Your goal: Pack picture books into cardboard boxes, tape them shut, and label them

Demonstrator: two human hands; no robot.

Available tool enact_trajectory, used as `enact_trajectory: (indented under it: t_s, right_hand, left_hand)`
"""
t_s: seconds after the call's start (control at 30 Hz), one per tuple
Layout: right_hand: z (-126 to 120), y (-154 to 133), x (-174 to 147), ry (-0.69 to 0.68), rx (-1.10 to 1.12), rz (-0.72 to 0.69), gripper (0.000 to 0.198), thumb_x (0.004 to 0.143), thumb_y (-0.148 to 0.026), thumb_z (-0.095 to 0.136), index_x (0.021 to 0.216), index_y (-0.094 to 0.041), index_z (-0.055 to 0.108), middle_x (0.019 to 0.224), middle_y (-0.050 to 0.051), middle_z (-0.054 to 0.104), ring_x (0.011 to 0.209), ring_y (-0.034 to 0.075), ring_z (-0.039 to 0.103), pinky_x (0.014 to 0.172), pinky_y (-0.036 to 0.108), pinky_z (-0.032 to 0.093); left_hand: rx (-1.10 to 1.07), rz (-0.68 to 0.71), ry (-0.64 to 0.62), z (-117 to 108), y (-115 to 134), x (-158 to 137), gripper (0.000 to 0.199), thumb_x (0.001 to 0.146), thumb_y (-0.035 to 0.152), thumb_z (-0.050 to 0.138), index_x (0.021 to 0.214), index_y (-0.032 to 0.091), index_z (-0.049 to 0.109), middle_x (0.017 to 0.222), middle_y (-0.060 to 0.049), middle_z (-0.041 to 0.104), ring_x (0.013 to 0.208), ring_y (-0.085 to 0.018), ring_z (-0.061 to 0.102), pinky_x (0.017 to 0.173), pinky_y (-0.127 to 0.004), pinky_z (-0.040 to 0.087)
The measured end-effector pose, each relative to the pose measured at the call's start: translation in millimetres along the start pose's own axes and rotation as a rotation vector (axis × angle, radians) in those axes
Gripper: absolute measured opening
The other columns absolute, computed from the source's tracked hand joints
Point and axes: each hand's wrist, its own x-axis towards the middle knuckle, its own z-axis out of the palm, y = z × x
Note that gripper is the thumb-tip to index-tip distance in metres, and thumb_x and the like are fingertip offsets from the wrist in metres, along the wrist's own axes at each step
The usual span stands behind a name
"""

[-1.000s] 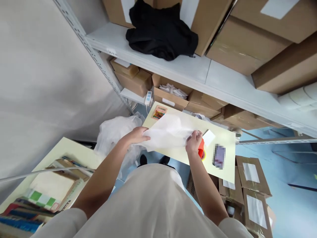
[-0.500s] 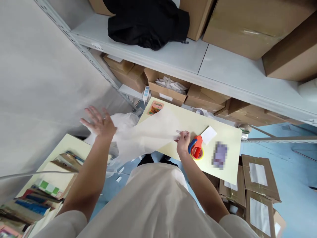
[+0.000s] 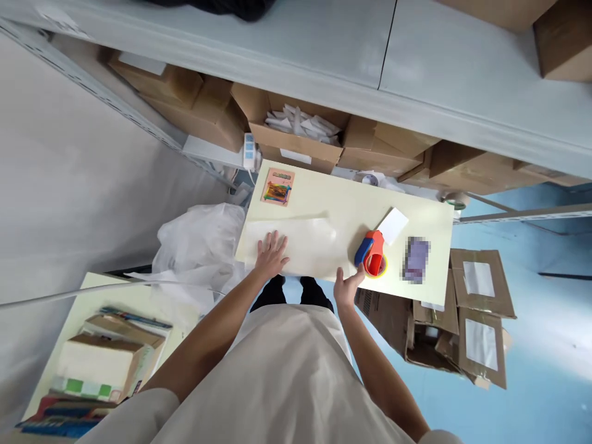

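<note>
A thin whitish sheet [image 3: 308,240] lies flat on the pale yellow table [image 3: 333,191]. My left hand [image 3: 272,256] rests on the sheet's left part, fingers stretched and spread. At the table's front edge, my right hand [image 3: 348,287] has its thumb and fingers apart, close to the sheet's right end, and holds nothing. Just beyond its fingers stands a red and blue tape dispenser [image 3: 371,253] with a yellow-edged roll. Behind the dispenser is a white card or pad [image 3: 393,226]. A pink picture card [image 3: 277,186] lies at the table's far left corner.
Right of the dispenser lies a blurred purple item [image 3: 415,260]. An open carton [image 3: 300,139] of white packets sits under the grey shelf [image 3: 277,55]. White plastic bags [image 3: 198,237] bulge at the left, above a side table with boxes [image 3: 102,364]. Cartons [image 3: 481,277] stand at right.
The sheet has come down from the air onto the table. My left hand has moved right and down onto it, and my right hand has opened. The view has shifted too.
</note>
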Motion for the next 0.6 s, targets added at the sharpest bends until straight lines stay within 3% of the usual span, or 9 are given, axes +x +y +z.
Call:
enact_trajectory:
  t_s: [0.03,0.1,0.17,0.23,0.4,0.5,0.6]
  right_hand:
    - [1,-1,-3,-0.026,-0.118,-0.143,0.055,0.088,-0.042,0.047,0.134,-0.016,0.031,0.141,0.024,0.037,0.133,0.030,0.042,0.102,0.054,0.041]
    - [9,-7,-2,-0.203,-0.312,-0.384,0.054,0.091,-0.033,0.042,0.140,-0.014,0.031,0.147,0.022,0.034,0.140,0.029,0.031,0.108,0.053,0.034]
    - [21,-11,8,-0.414,-0.475,-0.483,0.053,0.092,-0.027,0.039,0.143,-0.013,0.033,0.150,0.020,0.034,0.143,0.029,0.026,0.111,0.052,0.031]
    - [34,-11,22,-0.514,-0.617,-0.442,0.056,0.091,-0.025,0.043,0.144,-0.011,0.033,0.152,0.020,0.031,0.144,0.031,0.023,0.112,0.052,0.028]
    - [48,-10,40,-0.506,-0.728,-0.288,0.061,0.089,-0.027,0.049,0.144,-0.007,0.033,0.154,0.023,0.025,0.145,0.036,0.017,0.110,0.054,0.029]
    - [62,-33,50,-0.503,-0.603,-0.314,0.057,0.088,-0.028,0.049,0.140,-0.007,0.040,0.153,0.023,0.029,0.144,0.035,0.020,0.111,0.056,0.027]
    - [101,-69,71,-0.594,-0.310,-0.307,0.053,0.087,-0.030,0.050,0.136,-0.008,0.046,0.146,0.022,0.041,0.139,0.030,0.034,0.113,0.047,0.030]
  left_hand:
    - [0.017,0.023,-0.011,4,-4,3,0.068,0.089,0.038,0.052,0.150,0.019,0.028,0.159,-0.018,0.009,0.146,-0.039,0.004,0.111,-0.065,0.010]
    - [0.045,0.072,-0.029,8,-11,10,0.069,0.089,0.039,0.052,0.150,0.020,0.026,0.160,-0.017,0.007,0.146,-0.039,0.003,0.111,-0.065,0.011]
    - [0.065,0.110,-0.043,7,-15,17,0.070,0.089,0.040,0.051,0.151,0.021,0.024,0.160,-0.016,0.004,0.146,-0.039,0.001,0.111,-0.064,0.012]
    - [0.074,0.130,-0.052,4,-17,24,0.070,0.090,0.039,0.051,0.152,0.022,0.022,0.160,-0.015,0.002,0.146,-0.039,0.000,0.112,-0.063,0.012]
    - [0.021,0.196,-0.029,-6,-20,31,0.069,0.088,0.039,0.054,0.150,0.022,0.027,0.160,-0.015,0.005,0.146,-0.039,0.002,0.113,-0.062,0.012]
    - [-0.088,0.177,0.115,-17,-30,40,0.065,0.088,0.041,0.053,0.146,0.018,0.034,0.159,-0.018,0.010,0.146,-0.039,0.007,0.113,-0.060,0.015]
    - [-0.299,0.069,0.343,-33,-50,69,0.065,0.087,0.047,0.052,0.140,0.012,0.038,0.155,-0.023,0.022,0.144,-0.035,0.018,0.113,-0.054,0.022]
